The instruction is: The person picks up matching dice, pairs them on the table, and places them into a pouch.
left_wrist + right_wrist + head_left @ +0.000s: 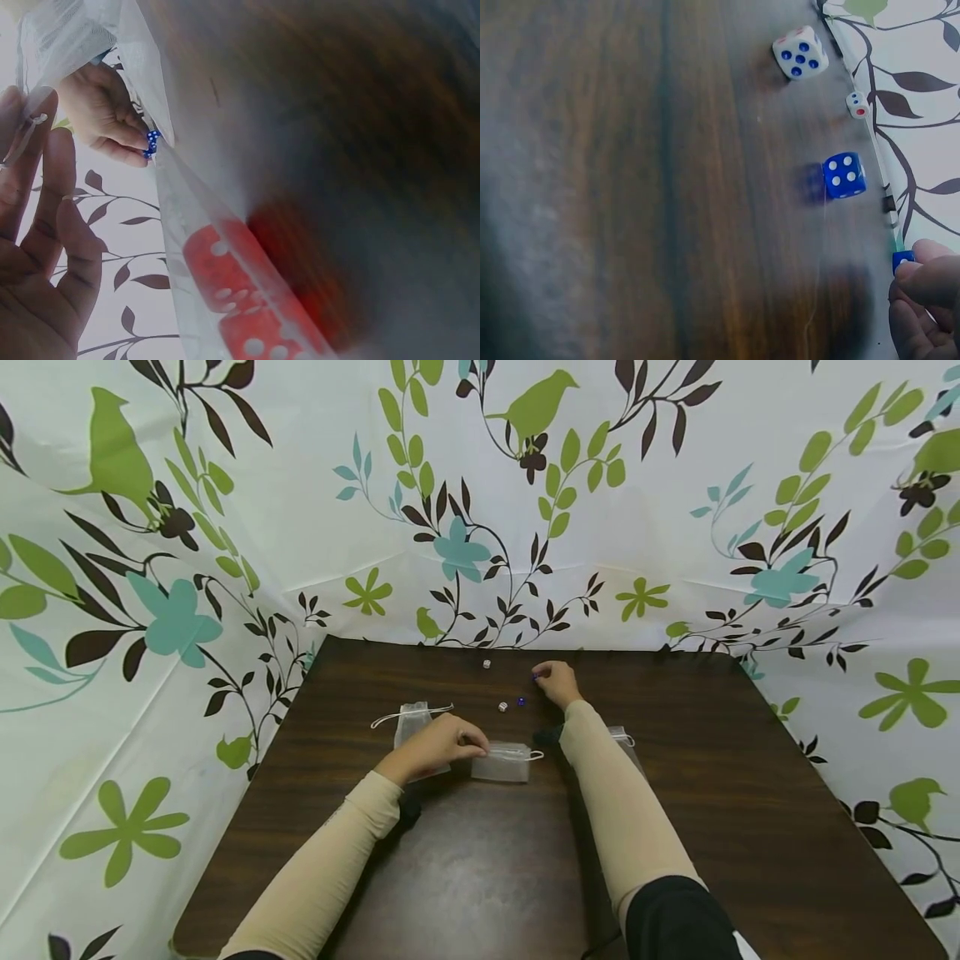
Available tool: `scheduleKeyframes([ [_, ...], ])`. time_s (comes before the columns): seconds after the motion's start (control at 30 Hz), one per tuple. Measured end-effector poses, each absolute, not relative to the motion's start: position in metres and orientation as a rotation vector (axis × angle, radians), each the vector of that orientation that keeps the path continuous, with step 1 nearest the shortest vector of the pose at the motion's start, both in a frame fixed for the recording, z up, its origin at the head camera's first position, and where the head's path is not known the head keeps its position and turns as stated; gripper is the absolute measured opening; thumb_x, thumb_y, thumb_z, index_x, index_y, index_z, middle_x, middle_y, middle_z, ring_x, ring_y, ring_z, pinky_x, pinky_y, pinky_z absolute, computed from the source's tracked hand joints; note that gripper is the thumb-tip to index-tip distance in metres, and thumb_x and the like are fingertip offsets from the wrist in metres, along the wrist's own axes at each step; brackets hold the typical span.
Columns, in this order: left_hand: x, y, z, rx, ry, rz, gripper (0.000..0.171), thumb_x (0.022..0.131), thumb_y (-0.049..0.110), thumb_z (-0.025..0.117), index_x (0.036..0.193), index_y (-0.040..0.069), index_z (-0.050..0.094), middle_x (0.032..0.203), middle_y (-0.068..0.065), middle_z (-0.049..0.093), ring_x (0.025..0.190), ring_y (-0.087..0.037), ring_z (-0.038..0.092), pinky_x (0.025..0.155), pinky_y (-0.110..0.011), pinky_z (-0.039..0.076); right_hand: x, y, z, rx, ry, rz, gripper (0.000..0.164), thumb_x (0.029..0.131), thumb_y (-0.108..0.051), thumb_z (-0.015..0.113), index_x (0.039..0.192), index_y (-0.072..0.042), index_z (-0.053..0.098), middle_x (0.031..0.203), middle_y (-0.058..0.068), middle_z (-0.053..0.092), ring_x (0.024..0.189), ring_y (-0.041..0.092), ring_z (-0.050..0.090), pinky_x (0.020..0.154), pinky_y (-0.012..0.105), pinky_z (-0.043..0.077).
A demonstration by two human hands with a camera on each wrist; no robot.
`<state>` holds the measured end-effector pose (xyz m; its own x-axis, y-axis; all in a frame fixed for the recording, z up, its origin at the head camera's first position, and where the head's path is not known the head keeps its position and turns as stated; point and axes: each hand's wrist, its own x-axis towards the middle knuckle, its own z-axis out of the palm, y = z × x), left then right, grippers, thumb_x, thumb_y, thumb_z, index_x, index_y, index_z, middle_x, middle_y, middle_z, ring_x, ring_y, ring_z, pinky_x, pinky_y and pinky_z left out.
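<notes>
Near the far edge of the table, my right hand [557, 683] pinches a small blue die [902, 260] with white pips between thumb and fingers. My left hand [446, 745] is at the mouth of the middle sheer white drawstring pouch [501, 770], its fingertips pinching the pouch's edge near the cord. Another blue die [844, 175] lies on the table left of my right hand. Beside it is a white die [801, 54] with blue pips, and farther back a second white die [487, 664]. Red dice [217, 262] show through sheer fabric in the left wrist view.
A second sheer pouch [411, 723] with a white cord lies left, partly under my left hand. A third pouch [624, 743] lies right, partly hidden by my right forearm. The dark wooden table [712, 760] meets a patterned white curtain [480, 485] at its back.
</notes>
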<state>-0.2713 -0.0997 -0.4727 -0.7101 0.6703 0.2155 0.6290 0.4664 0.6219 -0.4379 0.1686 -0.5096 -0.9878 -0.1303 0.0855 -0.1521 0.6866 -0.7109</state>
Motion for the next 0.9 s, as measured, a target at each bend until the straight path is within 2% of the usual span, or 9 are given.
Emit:
scheduleKeyframes([
  [0.37,-0.270,-0.100,-0.470,1.193,2.651,1.060,0.007,0.094,0.016,0.074,0.094,0.012,0.080,0.092,0.008,0.075,0.081,-0.003,0.064,0.074,-0.026,0.052,-0.426,0.171,-0.511,0.305,-2.859,1.250,0.020,0.094,0.002,0.065,0.112,0.003,0.072,0.114,0.020,0.069,0.096,0.029,0.061,0.087,0.044,0.049],
  [0.63,-0.270,-0.097,-0.471,1.156,2.666,1.041,0.005,0.094,0.019,0.074,0.094,0.017,0.080,0.092,0.011,0.075,0.082,-0.003,0.064,0.075,-0.025,0.051,-0.418,0.170,-0.511,0.347,-2.856,1.226,0.019,0.093,0.002,0.067,0.110,0.002,0.073,0.111,0.018,0.072,0.097,0.029,0.063,0.089,0.043,0.050],
  [0.9,-0.270,-0.097,-0.470,1.160,2.647,1.064,0.007,0.094,0.018,0.074,0.094,0.015,0.080,0.093,0.009,0.075,0.086,-0.004,0.066,0.077,-0.026,0.052,-0.409,0.172,-0.509,0.394,-2.876,1.252,0.019,0.093,0.002,0.067,0.111,0.003,0.073,0.111,0.019,0.071,0.098,0.030,0.064,0.087,0.042,0.051],
])
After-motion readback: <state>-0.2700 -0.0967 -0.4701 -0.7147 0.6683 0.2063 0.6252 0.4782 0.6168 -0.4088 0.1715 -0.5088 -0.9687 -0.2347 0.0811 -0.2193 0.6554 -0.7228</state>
